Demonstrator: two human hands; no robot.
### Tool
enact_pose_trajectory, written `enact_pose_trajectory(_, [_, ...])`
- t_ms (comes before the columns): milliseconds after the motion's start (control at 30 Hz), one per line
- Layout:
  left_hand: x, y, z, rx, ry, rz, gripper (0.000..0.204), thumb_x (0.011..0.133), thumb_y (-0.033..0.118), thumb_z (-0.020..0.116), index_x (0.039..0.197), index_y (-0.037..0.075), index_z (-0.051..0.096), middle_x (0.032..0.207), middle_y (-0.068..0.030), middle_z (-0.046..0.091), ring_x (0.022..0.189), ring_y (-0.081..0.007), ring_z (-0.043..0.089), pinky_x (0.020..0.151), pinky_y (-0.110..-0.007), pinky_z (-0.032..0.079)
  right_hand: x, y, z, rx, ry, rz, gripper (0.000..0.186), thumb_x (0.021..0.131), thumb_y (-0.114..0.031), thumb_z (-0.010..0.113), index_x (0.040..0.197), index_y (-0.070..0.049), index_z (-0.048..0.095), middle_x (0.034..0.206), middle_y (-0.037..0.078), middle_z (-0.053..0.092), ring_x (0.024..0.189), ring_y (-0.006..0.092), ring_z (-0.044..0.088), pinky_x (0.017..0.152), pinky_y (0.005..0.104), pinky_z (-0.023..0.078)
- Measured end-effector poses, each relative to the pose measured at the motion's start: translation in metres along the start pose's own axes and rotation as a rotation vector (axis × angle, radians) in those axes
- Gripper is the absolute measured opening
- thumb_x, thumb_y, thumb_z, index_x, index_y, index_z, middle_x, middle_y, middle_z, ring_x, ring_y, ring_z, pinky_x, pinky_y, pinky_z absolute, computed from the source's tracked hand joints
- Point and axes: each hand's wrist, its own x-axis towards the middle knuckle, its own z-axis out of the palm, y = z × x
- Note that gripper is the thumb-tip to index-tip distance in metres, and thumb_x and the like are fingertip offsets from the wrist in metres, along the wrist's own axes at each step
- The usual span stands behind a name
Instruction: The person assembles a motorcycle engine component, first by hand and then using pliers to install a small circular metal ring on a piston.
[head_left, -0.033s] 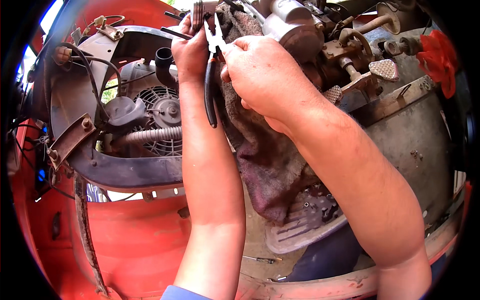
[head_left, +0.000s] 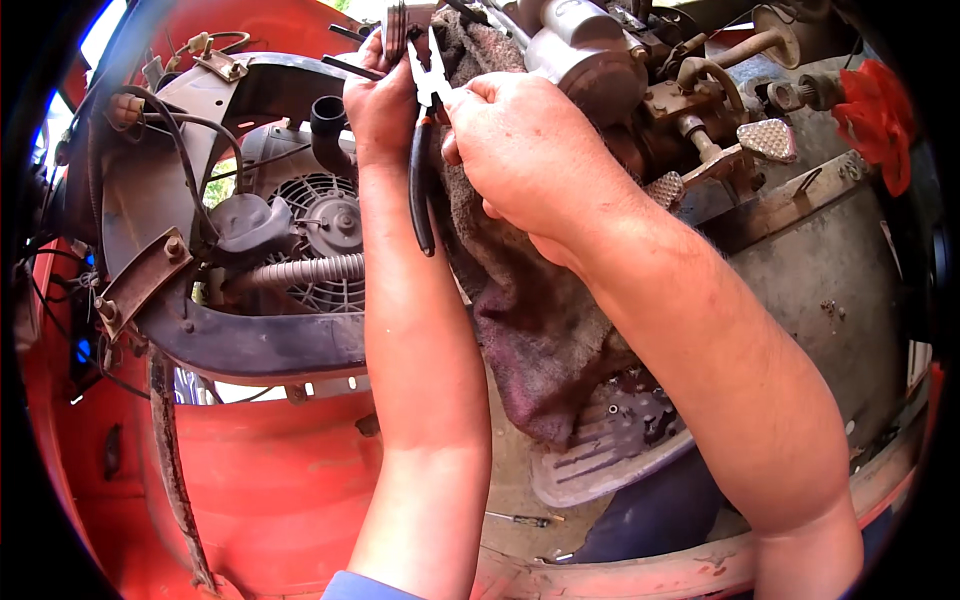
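Note:
At the top centre my left hand (head_left: 378, 105) is closed on a slim dark metal piece (head_left: 395, 25) with narrow prongs or strips; its exact form is hard to make out. My right hand (head_left: 525, 150), fingers closed, grips pliers (head_left: 428, 72) near their silver head. Their jaws point up beside my left fingers, and the black handles hang down along my left wrist. A grimy brown-purple cloth (head_left: 530, 350) drapes behind both hands, under a grey metal housing (head_left: 580, 65).
Red body panels (head_left: 260, 465) surround a black frame (head_left: 250, 340), fan (head_left: 330, 225) and ribbed hose (head_left: 300, 268) on the left. Pedals (head_left: 765, 140), linkages and a red rag (head_left: 875, 120) are at right. A grey tray (head_left: 575, 470) and screwdriver (head_left: 525, 520) lie low at centre.

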Motion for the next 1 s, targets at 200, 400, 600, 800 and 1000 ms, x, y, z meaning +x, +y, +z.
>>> enact_pose_trajectory(200, [0.003,-0.006,-0.011,-0.084,-0.031,-0.024,0.028,0.102,-0.001,0.058,0.130,-0.002,0.062,0.114,-0.0105,0.073,0.092,-0.0137,0.072,0.079,-0.026,0.059,0.001,0.001,0.004,-0.004,0.014,-0.032,0.032,0.105,-0.022,0.053,0.083,0.000,0.062,0.064,0.002,0.052,0.050,0.0110,0.044,0.046,0.0309,0.037])
enact_pose_trajectory(400, [0.002,-0.003,-0.005,0.042,0.016,0.027,0.034,0.100,-0.005,0.056,0.134,-0.003,0.060,0.120,-0.0122,0.072,0.096,-0.0141,0.072,0.081,-0.027,0.059,0.000,0.003,0.005,-0.014,0.020,-0.064,0.032,0.104,-0.022,0.053,0.083,0.001,0.063,0.065,0.003,0.054,0.052,0.0117,0.046,0.048,0.0318,0.038])
enact_pose_trajectory(600, [0.000,0.000,0.008,-0.039,0.032,0.033,0.025,0.098,-0.002,0.065,0.123,-0.001,0.063,0.105,-0.0044,0.073,0.088,-0.0090,0.068,0.075,-0.022,0.054,0.000,0.013,0.001,-0.062,0.024,-0.181,0.033,0.104,-0.021,0.054,0.083,0.002,0.064,0.066,0.004,0.056,0.054,0.0124,0.048,0.050,0.0328,0.040])
enact_pose_trajectory(800, [-0.001,0.000,0.004,0.038,0.057,0.042,0.024,0.101,-0.001,0.062,0.125,-0.002,0.064,0.109,-0.0079,0.073,0.092,-0.0121,0.071,0.080,-0.025,0.057,0.005,0.018,0.008,-0.054,0.028,-0.163,0.032,0.102,-0.019,0.055,0.086,0.006,0.066,0.072,0.009,0.063,0.063,0.0169,0.054,0.060,0.0367,0.046])
enact_pose_trajectory(1000, [0.004,0.000,-0.008,0.146,0.000,-0.010,0.037,0.102,-0.005,0.054,0.138,-0.006,0.055,0.126,-0.0171,0.070,0.107,-0.0202,0.072,0.094,-0.032,0.058,-0.001,0.000,0.002,-0.066,0.035,-0.067,0.032,0.101,-0.018,0.053,0.089,0.008,0.067,0.074,0.018,0.065,0.069,0.0285,0.062,0.066,0.0420,0.051])
